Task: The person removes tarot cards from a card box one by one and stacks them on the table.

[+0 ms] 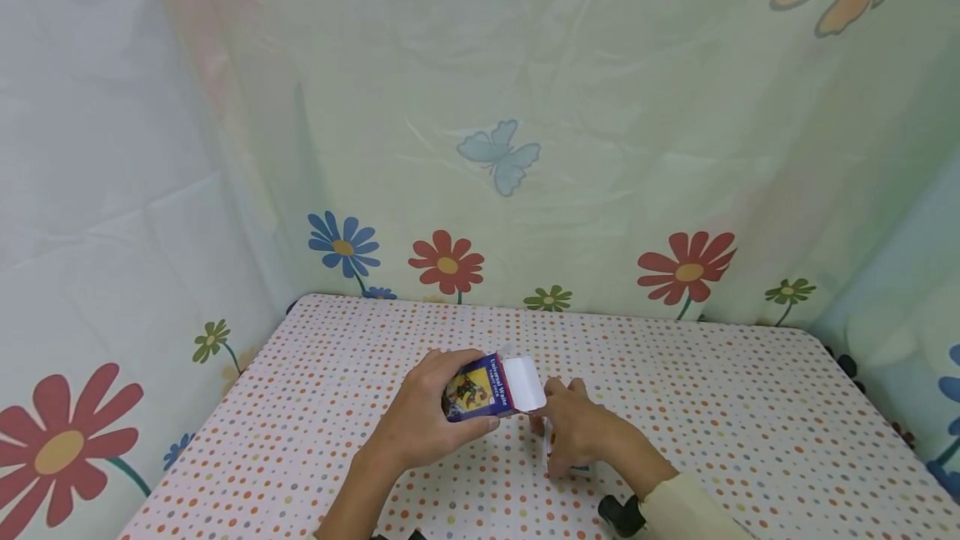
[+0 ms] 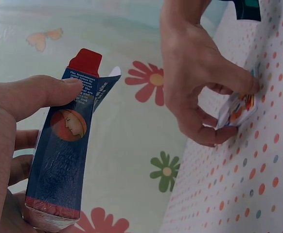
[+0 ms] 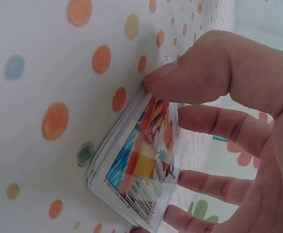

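Observation:
My left hand (image 1: 426, 415) grips a blue card box (image 1: 471, 388) labelled as a tarot deck, raised over the table, its white end flap (image 1: 523, 383) folded out. In the left wrist view the box's narrow side (image 2: 61, 150) shows a face in an orange circle, with a red tab sticking up at the end. Lower and to the right, my right hand (image 1: 577, 432) holds a small stack of illustrated cards (image 3: 141, 155) by its edges, at the tabletop. Thumb on one edge and fingers along the opposite one, as the right wrist view shows.
A white cloth with coloured dots covers the table (image 1: 712, 407). Behind it hangs a pale curtain (image 1: 585, 148) printed with flowers and butterflies, and similar sheets close in both sides. A black strap piece (image 1: 621, 515) sits at the right wrist.

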`<state>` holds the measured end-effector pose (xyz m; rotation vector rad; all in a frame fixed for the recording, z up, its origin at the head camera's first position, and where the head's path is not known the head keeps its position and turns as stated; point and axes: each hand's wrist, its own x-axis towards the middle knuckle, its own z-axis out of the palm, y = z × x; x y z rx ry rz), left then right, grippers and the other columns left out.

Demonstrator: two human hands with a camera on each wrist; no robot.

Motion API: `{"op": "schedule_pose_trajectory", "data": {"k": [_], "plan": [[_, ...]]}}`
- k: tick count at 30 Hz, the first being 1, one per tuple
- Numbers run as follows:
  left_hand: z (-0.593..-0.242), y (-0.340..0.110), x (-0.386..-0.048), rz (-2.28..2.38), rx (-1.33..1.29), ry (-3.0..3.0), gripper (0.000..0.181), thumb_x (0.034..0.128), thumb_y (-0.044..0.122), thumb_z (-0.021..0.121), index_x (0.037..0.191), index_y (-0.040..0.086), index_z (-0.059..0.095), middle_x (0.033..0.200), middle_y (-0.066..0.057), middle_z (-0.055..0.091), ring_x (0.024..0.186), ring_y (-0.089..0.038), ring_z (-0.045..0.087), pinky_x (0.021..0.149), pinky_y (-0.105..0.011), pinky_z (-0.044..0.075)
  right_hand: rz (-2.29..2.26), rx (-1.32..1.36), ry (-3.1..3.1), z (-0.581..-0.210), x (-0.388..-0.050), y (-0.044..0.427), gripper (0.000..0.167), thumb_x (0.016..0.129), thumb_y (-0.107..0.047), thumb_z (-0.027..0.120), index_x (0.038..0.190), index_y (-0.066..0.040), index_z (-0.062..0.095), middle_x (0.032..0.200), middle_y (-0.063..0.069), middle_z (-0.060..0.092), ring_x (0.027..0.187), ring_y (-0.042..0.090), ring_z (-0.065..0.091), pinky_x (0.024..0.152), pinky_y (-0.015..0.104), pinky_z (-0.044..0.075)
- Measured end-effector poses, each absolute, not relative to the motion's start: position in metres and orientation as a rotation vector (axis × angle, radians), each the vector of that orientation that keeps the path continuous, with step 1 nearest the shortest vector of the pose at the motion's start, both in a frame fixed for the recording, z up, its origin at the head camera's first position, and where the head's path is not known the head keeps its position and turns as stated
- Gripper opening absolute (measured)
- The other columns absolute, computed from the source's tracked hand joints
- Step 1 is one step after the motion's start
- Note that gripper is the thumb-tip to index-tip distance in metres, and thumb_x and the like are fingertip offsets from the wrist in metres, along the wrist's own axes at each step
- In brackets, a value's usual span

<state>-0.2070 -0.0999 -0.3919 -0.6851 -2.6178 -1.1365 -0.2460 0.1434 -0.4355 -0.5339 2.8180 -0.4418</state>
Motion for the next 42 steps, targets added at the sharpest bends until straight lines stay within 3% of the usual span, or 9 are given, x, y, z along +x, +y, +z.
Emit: {"op": "schedule_pose_trajectory", "data": {"k": [6,13,17,25,31,33,36,38,42], "plan": [[-0.391,-0.099,-0.207,-1.135,-0.693,-2.608,0.072,0.0776,0.046,0.085,0.142,0.03,0.055,0.131,0.013,0.06,0.105,-0.007,0.052,0.083,-0.031,0.052,-0.441,-0.581,2.817,-0.436,-0.247,0.144,0.043,0.048,-0.019,0.099,0.07,-0.029,0.064,0.112,0.002,0.052,0.104,0.033,0.038,0.071,0.05,0.051],[-0.39,-0.099,-0.207,-1.137,-0.705,-2.606,0.074,0.078,0.046,0.085,0.143,0.026,0.056,0.132,0.012,0.06,0.106,-0.008,0.052,0.084,-0.031,0.052,-0.51,-0.686,2.772,-0.437,-0.248,0.143,0.043,0.048,-0.012,0.096,0.07,-0.029,0.064,0.103,-0.004,0.047,0.102,0.031,0.036,0.079,0.048,0.041],[-0.389,-0.1,-0.207,-1.122,-0.709,-2.595,0.073,0.0776,0.045,0.085,0.142,0.027,0.056,0.131,0.012,0.06,0.105,-0.007,0.052,0.084,-0.031,0.052,-0.5,-0.65,2.772,-0.436,-0.249,0.144,0.043,0.049,-0.012,0.096,0.071,-0.03,0.063,0.105,-0.004,0.047,0.104,0.032,0.036,0.078,0.049,0.044],[-0.39,-0.099,-0.207,-1.109,-0.708,-2.599,0.073,0.0774,0.047,0.085,0.142,0.029,0.056,0.13,0.013,0.06,0.103,-0.007,0.052,0.082,-0.029,0.052,-0.617,-0.618,2.777,-0.439,-0.247,0.152,0.044,0.051,-0.021,0.1,0.079,-0.031,0.066,0.131,0.003,0.051,0.122,0.039,0.036,0.092,0.062,0.046],[-0.39,-0.099,-0.208,-1.119,-0.715,-2.599,0.073,0.077,0.045,0.086,0.141,0.028,0.056,0.13,0.013,0.061,0.102,-0.007,0.053,0.082,-0.03,0.051,-0.672,-0.657,2.914,-0.431,-0.241,0.156,0.041,0.06,-0.015,0.09,0.096,-0.025,0.072,0.138,0.007,0.052,0.125,0.041,0.039,0.088,0.063,0.046],[-0.391,-0.099,-0.208,-1.119,-0.71,-2.604,0.072,0.0769,0.045,0.086,0.141,0.029,0.056,0.13,0.013,0.061,0.102,-0.007,0.053,0.082,-0.029,0.052,-0.72,-0.653,3.016,-0.425,-0.239,0.155,0.032,0.068,-0.012,0.084,0.097,-0.021,0.072,0.131,0.005,0.059,0.12,0.035,0.046,0.087,0.059,0.048],[-0.392,-0.1,-0.209,-1.12,-0.699,-2.609,0.072,0.0766,0.045,0.086,0.141,0.028,0.056,0.129,0.012,0.062,0.102,-0.008,0.053,0.081,-0.029,0.052,-0.897,-0.64,3.187,-0.417,-0.235,0.152,0.015,0.078,-0.005,0.075,0.087,-0.016,0.069,0.104,0.001,0.066,0.099,0.024,0.055,0.082,0.046,0.049],[-0.393,-0.1,-0.21,-1.116,-0.694,-2.61,0.072,0.0765,0.045,0.086,0.14,0.027,0.057,0.128,0.011,0.062,0.101,-0.008,0.053,0.081,-0.029,0.052,-1.098,-0.604,3.256,-0.412,-0.232,0.15,0.02,0.08,0.0,0.07,0.077,-0.018,0.061,0.087,-0.003,0.064,0.082,0.017,0.054,0.073,0.036,0.048],[-0.395,-0.101,-0.211,-1.12,-0.689,-2.613,0.072,0.0764,0.044,0.086,0.14,0.025,0.058,0.128,0.01,0.062,0.102,-0.009,0.053,0.081,-0.029,0.052,-1.569,-0.519,3.172,-0.403,-0.224,0.144,0.02,0.082,0.006,0.065,0.08,-0.014,0.063,0.074,-0.004,0.061,0.066,0.012,0.053,0.06,0.027,0.047]]}}
